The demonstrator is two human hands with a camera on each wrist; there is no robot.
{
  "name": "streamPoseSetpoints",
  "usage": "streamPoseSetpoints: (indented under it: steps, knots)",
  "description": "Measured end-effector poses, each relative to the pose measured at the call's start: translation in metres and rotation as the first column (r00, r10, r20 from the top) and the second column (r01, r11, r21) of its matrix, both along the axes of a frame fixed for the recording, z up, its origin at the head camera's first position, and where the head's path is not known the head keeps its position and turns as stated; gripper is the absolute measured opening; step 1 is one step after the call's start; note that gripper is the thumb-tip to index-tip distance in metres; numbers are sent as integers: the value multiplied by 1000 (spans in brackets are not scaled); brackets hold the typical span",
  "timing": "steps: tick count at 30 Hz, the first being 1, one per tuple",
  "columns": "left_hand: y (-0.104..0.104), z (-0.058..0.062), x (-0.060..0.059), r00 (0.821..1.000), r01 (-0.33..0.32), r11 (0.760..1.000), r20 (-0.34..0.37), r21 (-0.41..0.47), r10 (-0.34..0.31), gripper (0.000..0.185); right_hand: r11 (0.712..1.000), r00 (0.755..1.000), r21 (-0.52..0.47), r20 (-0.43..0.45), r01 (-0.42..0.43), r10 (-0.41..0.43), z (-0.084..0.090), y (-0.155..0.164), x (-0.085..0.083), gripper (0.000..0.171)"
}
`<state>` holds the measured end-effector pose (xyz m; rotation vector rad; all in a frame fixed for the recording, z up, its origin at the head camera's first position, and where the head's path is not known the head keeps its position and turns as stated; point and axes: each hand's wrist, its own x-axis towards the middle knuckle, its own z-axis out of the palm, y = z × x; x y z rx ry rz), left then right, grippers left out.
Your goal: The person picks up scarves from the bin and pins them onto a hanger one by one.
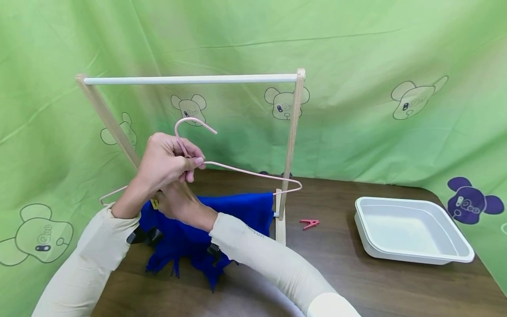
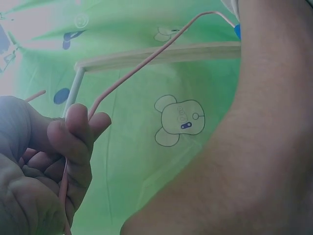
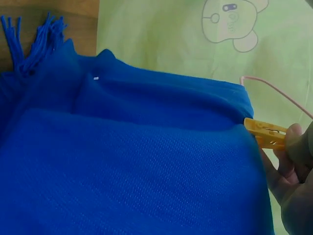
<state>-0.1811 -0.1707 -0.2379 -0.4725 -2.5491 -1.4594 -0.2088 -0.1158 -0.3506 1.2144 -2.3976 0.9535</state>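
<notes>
- While the left hand point(image 1: 166, 163) gripped the pink hanger point(image 1: 253, 172) by its neck, above the tabletop's back-left corner, a tilt could've slid the blue scarf point(image 1: 222, 215) off.
- Right hand point(image 3: 293, 161) fingers pinched the yellow clip point(image 3: 264, 133) on the scarf's edge — a slip, and the clip pops off.

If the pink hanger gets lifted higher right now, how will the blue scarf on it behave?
The blue scarf would probably sag and swing: it drapes in soft folds with loose fringe. It looks light, since the thin pink hanger in the left hand barely bends. The yellow clip pinched by the right hand likely limits sliding.
</notes>
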Motion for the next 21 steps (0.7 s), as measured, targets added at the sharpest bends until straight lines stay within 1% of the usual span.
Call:
streamPoseSetpoints:
  steps: [3, 6, 9, 11, 13, 15, 17, 18, 21]
  knots:
    - [0, -1, 0, 1000, 1, 1000, 1, 2, -1, 4, 1000, 999, -10, -30, -18, 18, -1, 1, -1, 24]
    - [-1, -3, -1, 1000, 1, 1000, -3, 6, -1, 6, 998, 999, -46, -2, -41, 41, -1, 3, -1, 26]
    - [-1, -5, -2, 1000, 5, 1000, -12, 5, -4, 4, 997, 998, -59, 46, -43, 45, -2, 8, -2, 15]
    - [0, -6, -3, 1000, 6, 1000, -17, 2, -6, 3, 999, 999, -34, 45, -17, 18, -1, 11, -2, 14]
    - [0, -7, -4, 1000, 4, 1000, -11, 9, -4, 3, 1000, 1000, 2, 26, 13, -13, -1, 14, -1, 23]
    - [0, -6, -4, 1000, 1, 1000, -3, 16, -1, 5, 999, 999, 21, -9, 34, -34, 0, 19, -1, 29]
    - [-1, -6, -5, 1000, -4, 1000, 4, 19, 4, 4, 999, 998, 13, -52, 41, -40, 0, 24, -1, 32]
    - [-1, -6, -5, 1000, -8, 1000, 5, 18, 8, 4, 1000, 996, -5, -80, 31, -31, -1, 27, -1, 31]
    - [-5, -5, -6, 1000, -16, 1000, 0, 9, 16, 3, 999, 981, -47, -192, 17, -26, -5, 38, -1, 32]
